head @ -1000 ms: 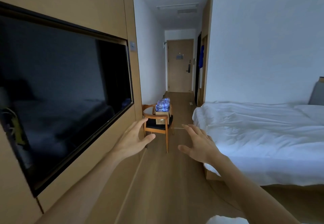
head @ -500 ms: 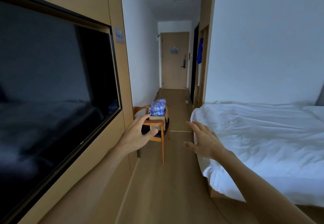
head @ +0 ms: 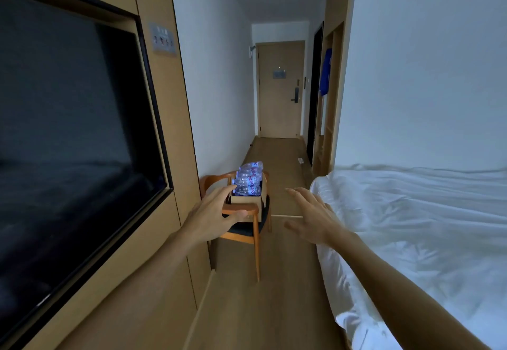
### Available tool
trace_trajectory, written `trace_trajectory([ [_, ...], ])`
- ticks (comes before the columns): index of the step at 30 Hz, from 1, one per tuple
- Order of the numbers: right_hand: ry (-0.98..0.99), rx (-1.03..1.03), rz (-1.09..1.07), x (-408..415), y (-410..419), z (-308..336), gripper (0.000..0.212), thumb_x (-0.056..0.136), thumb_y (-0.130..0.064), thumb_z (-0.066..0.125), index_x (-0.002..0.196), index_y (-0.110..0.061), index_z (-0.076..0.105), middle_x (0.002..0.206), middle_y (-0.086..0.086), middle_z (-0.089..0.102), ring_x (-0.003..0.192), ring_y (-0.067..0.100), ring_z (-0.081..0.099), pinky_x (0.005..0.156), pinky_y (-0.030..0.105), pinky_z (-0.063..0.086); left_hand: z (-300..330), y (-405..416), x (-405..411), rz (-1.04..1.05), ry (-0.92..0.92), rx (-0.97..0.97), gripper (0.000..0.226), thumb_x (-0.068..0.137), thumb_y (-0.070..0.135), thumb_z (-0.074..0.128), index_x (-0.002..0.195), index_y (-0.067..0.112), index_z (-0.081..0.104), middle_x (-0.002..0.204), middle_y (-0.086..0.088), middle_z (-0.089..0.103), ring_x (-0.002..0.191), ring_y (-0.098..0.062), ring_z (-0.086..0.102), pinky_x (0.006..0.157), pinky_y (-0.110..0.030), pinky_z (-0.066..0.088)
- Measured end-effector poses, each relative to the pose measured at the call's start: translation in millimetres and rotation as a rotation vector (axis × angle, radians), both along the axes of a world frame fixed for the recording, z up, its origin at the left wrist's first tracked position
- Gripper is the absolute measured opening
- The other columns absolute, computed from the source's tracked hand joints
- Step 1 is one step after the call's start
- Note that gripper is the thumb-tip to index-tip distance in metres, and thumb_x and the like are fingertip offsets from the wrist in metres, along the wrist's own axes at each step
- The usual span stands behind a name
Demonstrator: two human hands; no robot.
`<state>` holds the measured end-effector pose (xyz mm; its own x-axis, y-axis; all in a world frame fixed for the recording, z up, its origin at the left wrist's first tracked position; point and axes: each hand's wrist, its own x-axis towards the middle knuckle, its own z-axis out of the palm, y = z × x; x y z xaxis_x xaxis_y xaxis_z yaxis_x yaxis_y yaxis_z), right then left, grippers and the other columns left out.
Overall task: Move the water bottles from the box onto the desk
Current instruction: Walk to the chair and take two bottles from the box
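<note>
Distance to the chair point(head: 247, 229) was reduced over the last second, so the box point(head: 247, 201) of water bottles point(head: 248, 178) on its seat lay nearer, beyond the left hand point(head: 212, 216) and right hand point(head: 312, 218), both spread wide and empty, with pickup judged still pending.

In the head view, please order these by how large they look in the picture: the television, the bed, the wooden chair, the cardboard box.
1. television and bed: both very large and cut by the frame edges, so not ranked against each other; nearness also enlarges them.
2. wooden chair
3. cardboard box
</note>
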<state>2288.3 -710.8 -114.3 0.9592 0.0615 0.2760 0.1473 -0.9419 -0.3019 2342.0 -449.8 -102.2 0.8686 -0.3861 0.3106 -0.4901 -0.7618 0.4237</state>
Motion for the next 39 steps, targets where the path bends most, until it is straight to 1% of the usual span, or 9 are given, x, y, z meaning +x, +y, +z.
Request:
trace_trajectory([
  [8, 0.034, 0.005, 0.030, 163.2, -55.2, 0.8, 0.079, 0.084, -0.055, 0.059, 0.147, -0.042, 0.014, 0.157, -0.008, 0.019, 0.144, 0.023, 0.022, 0.114, 0.049, 0.028, 4.9, -50.3, 145.7, 0.067, 0.018, -0.069, 0.077, 0.084, 0.065, 0.054, 0.148, 0.033, 0.025, 0.154, 0.010, 0.029, 0.138, -0.012, 0.031, 0.108, -0.043, 0.037],
  [19, 0.109, 0.029, 0.054, 363.8, -132.2, -41.8, 0.076, 0.080, -0.063, 0.058, 0.138, -0.051, 0.010, 0.153, -0.010, 0.023, 0.140, 0.024, 0.029, 0.111, 0.050, 0.034, -42.1, -120.0, 360.0, 0.069, 0.043, -0.095, 0.071, 0.087, 0.055, 0.058, 0.147, 0.030, 0.031, 0.151, 0.009, 0.034, 0.140, -0.010, 0.029, 0.114, -0.042, 0.030],
  [24, 0.154, 0.070, 0.051, 464.1, -161.8, -41.3, 0.078, 0.065, -0.079, 0.043, 0.131, -0.049, 0.015, 0.149, -0.008, 0.028, 0.135, 0.023, 0.034, 0.108, 0.049, 0.038, -52.9, -151.2, 465.7, 0.075, 0.122, -0.189, 0.065, 0.089, 0.047, 0.061, 0.145, 0.028, 0.035, 0.145, 0.010, 0.041, 0.128, -0.002, 0.039, 0.099, -0.021, 0.034],
  [26, 0.148, 0.081, 0.042, 501.2, -171.3, -42.6, 0.080, 0.061, -0.081, 0.037, 0.131, -0.048, 0.015, 0.149, -0.008, 0.029, 0.135, 0.022, 0.035, 0.107, 0.049, 0.039, -54.3, -162.7, 503.9, 0.071, 0.152, -0.195, 0.062, 0.089, 0.047, 0.060, 0.144, 0.029, 0.036, 0.143, 0.010, 0.044, 0.126, -0.004, 0.043, 0.093, -0.019, 0.036],
  [28, 0.167, 0.074, 0.051, 536.9, -180.1, -45.7, 0.077, 0.069, -0.076, 0.043, 0.134, -0.047, 0.016, 0.150, -0.008, 0.028, 0.136, 0.023, 0.033, 0.108, 0.049, 0.038, -59.2, -171.8, 540.8, 0.070, 0.183, -0.206, 0.061, 0.088, 0.051, 0.059, 0.142, 0.032, 0.037, 0.142, 0.011, 0.045, 0.127, -0.007, 0.045, 0.094, -0.022, 0.039],
  [30, 0.190, 0.062, 0.067, 573.3, -188.0, -50.5, 0.071, 0.080, -0.060, 0.055, 0.138, -0.043, 0.017, 0.152, -0.007, 0.026, 0.139, 0.025, 0.030, 0.110, 0.050, 0.035, -66.7, -180.4, 574.1, 0.085, 0.198, -0.214, 0.062, 0.088, 0.053, 0.059, 0.142, 0.033, 0.037, 0.144, 0.011, 0.043, 0.130, -0.009, 0.043, 0.099, -0.026, 0.039],
  [32, 0.196, 0.052, 0.079, 610.9, -195.3, -57.2, 0.069, 0.084, -0.050, 0.060, 0.140, -0.040, 0.020, 0.152, -0.005, 0.027, 0.139, 0.025, 0.029, 0.111, 0.051, 0.034, -74.7, -189.5, 603.5, 0.101, 0.213, -0.227, 0.061, 0.089, 0.049, 0.059, 0.142, 0.031, 0.037, 0.142, 0.014, 0.041, 0.128, -0.006, 0.042, 0.096, -0.023, 0.036],
  [36, 0.230, 0.065, 0.136, 686.9, -207.3, -79.9, 0.070, 0.083, -0.058, 0.057, 0.141, -0.039, 0.023, 0.149, -0.006, 0.031, 0.137, 0.023, 0.033, 0.109, 0.051, 0.036, -97.3, -202.1, 658.3, 0.165, 0.237, -0.218, 0.057, 0.090, 0.046, 0.059, 0.141, 0.030, 0.039, 0.134, 0.016, 0.044, 0.118, 0.000, 0.043, 0.094, -0.022, 0.036],
  [39, 0.262, 0.072, 0.174, 753.0, -217.7, -103.1, 0.067, 0.080, -0.066, 0.055, 0.136, -0.048, 0.023, 0.144, -0.011, 0.035, 0.133, 0.021, 0.039, 0.104, 0.048, 0.041, -111.7, -211.5, 699.0, 0.262, 0.259, -0.252, 0.040, 0.090, 0.043, 0.060, 0.128, 0.043, 0.048, 0.118, 0.024, 0.051, 0.111, -0.006, 0.054, 0.097, -0.031, 0.046],
])
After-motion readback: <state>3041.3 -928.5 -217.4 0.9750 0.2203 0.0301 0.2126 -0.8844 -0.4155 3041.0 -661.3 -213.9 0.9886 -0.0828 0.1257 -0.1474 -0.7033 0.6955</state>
